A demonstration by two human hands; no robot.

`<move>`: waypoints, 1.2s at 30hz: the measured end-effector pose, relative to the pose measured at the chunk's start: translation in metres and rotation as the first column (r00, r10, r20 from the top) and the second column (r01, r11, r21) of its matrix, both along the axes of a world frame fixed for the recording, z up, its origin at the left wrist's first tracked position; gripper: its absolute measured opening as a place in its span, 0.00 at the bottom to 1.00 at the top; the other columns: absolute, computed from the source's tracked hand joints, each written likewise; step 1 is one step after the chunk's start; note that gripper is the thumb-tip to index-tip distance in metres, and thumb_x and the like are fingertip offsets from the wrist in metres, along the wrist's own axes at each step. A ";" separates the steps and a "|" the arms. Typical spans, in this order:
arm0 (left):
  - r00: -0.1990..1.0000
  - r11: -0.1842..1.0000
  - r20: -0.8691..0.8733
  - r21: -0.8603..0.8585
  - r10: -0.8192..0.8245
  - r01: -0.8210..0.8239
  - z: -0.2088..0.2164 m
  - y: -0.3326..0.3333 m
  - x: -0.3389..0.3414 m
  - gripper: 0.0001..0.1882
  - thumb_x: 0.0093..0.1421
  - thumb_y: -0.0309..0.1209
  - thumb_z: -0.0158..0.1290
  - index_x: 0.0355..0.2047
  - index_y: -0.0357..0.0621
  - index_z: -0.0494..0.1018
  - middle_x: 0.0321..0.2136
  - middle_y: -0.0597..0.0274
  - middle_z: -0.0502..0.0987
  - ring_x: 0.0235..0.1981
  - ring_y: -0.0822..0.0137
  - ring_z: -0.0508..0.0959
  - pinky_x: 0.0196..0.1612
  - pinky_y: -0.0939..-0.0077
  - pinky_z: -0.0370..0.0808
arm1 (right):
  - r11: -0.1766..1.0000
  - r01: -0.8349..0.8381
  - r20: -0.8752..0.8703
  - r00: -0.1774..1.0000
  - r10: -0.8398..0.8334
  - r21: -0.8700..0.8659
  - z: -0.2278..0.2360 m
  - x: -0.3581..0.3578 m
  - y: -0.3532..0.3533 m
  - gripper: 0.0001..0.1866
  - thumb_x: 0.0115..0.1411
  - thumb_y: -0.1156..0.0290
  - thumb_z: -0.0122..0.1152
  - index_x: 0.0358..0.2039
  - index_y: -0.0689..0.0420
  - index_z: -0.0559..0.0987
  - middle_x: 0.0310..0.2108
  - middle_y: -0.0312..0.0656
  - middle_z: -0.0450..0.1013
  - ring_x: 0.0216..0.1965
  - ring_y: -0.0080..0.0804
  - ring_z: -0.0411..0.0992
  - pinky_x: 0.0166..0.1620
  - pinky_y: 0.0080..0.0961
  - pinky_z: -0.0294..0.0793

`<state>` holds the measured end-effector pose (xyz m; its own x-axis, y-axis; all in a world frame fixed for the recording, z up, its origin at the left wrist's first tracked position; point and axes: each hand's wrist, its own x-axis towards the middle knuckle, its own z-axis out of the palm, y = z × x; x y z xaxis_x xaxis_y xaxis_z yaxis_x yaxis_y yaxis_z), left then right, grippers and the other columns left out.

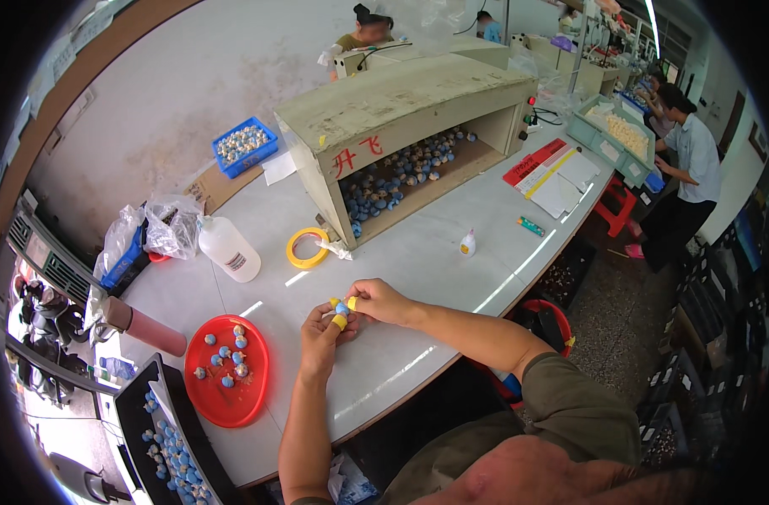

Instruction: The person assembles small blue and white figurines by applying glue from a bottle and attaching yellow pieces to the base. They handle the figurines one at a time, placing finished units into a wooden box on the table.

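the left hand (322, 333) and right hand (379, 301), both pinched nearly closed, hold one small blue ball (342, 309) between their yellow-wrapped fingertips (340, 321), above the bench (418, 265) and right of the red plate (233, 409).

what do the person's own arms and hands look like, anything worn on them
The upper right arm wears a short, loose olive-green sleeve; the left sleeve barely shows at the lower edge. Both forearms are uncovered, with no watch or bracelet visible. The left hand and right hand are gloveless, with yellow wraps on some fingertips.
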<state>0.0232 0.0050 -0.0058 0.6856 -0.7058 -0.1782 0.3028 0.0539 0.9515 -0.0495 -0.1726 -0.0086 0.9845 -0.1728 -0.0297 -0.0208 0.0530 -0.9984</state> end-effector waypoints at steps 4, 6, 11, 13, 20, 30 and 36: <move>0.999 0.999 0.022 -0.013 -0.039 0.039 -0.001 0.001 0.004 0.19 0.69 0.30 0.54 0.56 0.34 0.64 0.41 0.50 0.81 0.36 0.66 0.83 0.41 0.75 0.82 | 1.000 -0.014 0.017 1.000 0.013 0.026 0.005 -0.001 -0.001 0.07 0.65 0.72 0.57 0.38 0.63 0.77 0.26 0.35 0.74 0.22 0.17 0.68 0.24 0.18 0.67; 0.997 0.997 0.015 -0.042 -0.071 0.072 -0.003 0.002 0.006 0.20 0.69 0.31 0.54 0.56 0.36 0.64 0.42 0.51 0.81 0.38 0.66 0.83 0.43 0.75 0.82 | 1.000 -0.013 0.025 1.000 0.012 0.014 0.002 -0.001 -0.005 0.08 0.65 0.71 0.58 0.38 0.63 0.78 0.25 0.35 0.74 0.22 0.17 0.68 0.24 0.18 0.67; 0.997 0.996 0.022 -0.049 -0.070 0.071 -0.008 0.005 0.009 0.19 0.69 0.29 0.53 0.57 0.35 0.65 0.42 0.53 0.80 0.42 0.65 0.82 0.45 0.73 0.81 | 0.987 0.012 0.024 1.000 -0.008 -0.158 -0.003 -0.001 -0.003 0.08 0.64 0.73 0.57 0.38 0.64 0.79 0.25 0.36 0.75 0.23 0.17 0.69 0.26 0.18 0.69; 0.997 0.997 0.045 -0.041 -0.066 0.068 -0.012 0.002 0.008 0.19 0.68 0.27 0.53 0.57 0.34 0.66 0.41 0.54 0.80 0.41 0.65 0.82 0.45 0.73 0.82 | 0.966 0.037 0.039 0.999 -0.028 -0.255 0.000 -0.002 -0.004 0.08 0.62 0.73 0.57 0.38 0.65 0.79 0.26 0.37 0.76 0.23 0.19 0.70 0.27 0.19 0.70; 0.986 0.998 0.162 0.049 -0.045 0.037 -0.014 -0.004 0.003 0.20 0.68 0.24 0.52 0.57 0.27 0.66 0.40 0.52 0.79 0.40 0.66 0.82 0.45 0.75 0.82 | 0.889 0.051 0.045 0.998 -0.034 -0.455 0.013 -0.007 -0.006 0.09 0.59 0.71 0.60 0.33 0.66 0.81 0.24 0.41 0.78 0.25 0.23 0.73 0.32 0.24 0.73; 0.965 0.995 0.258 0.093 -0.045 0.021 -0.024 -0.004 0.004 0.20 0.67 0.23 0.53 0.57 0.24 0.66 0.41 0.51 0.79 0.37 0.69 0.82 0.42 0.76 0.81 | 0.775 0.099 0.088 0.995 -0.057 -0.625 0.013 -0.009 -0.004 0.07 0.55 0.70 0.64 0.30 0.61 0.82 0.24 0.44 0.80 0.25 0.36 0.78 0.33 0.30 0.76; 0.983 0.996 0.182 0.090 -0.035 0.018 -0.013 -0.003 0.002 0.20 0.68 0.24 0.51 0.57 0.24 0.66 0.41 0.52 0.79 0.37 0.67 0.82 0.42 0.75 0.81 | 0.723 0.109 0.133 0.991 -0.024 -0.682 0.010 -0.008 -0.004 0.08 0.52 0.71 0.62 0.32 0.59 0.82 0.24 0.42 0.80 0.26 0.38 0.78 0.34 0.32 0.77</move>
<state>0.0256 0.0020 -0.0185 0.6937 -0.7113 -0.1132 0.1229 -0.0379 0.9917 -0.0578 -0.1767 0.0013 0.9590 -0.1692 0.2273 0.0645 -0.6507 -0.7566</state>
